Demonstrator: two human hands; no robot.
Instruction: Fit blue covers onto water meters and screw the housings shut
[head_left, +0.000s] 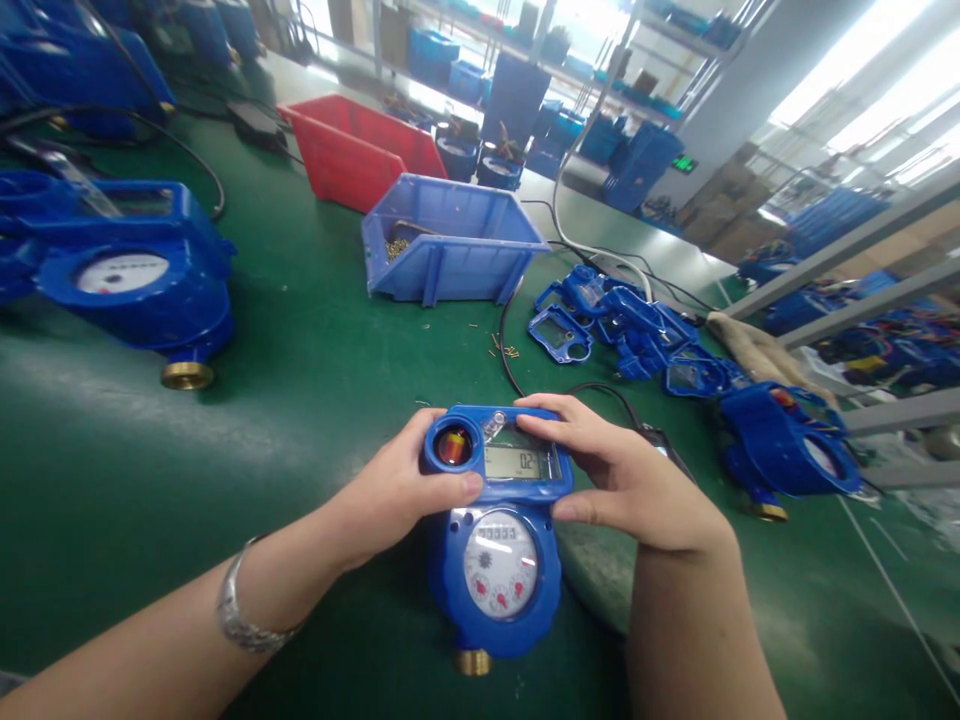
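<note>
A blue water meter (499,560) lies flat on the green worktop (300,420), its brass fitting (472,662) pointing towards the person. Both hands grasp its upper housing. The left hand (397,490) wraps the left end beside the round opening, thumb lying across the front edge. The right hand (630,480) closes on the right end, fingers (551,405) curled over the top edge and thumb pressed against the side. Between the two hands the small display (519,462) shows digits; below it sits the white dial (501,565) with red pointers. A silver bracelet (240,610) circles the left wrist.

Beyond the water meter, a blue bin (450,240) stands with small brass parts inside, and a red bin (352,150) stands behind that. A few brass screws (506,348) lie scattered between the blue bin and the water meter. Far to its left rests a second meter (127,275); to its upper right lies a heap of blue covers (622,325), and to its right another meter body (787,440).
</note>
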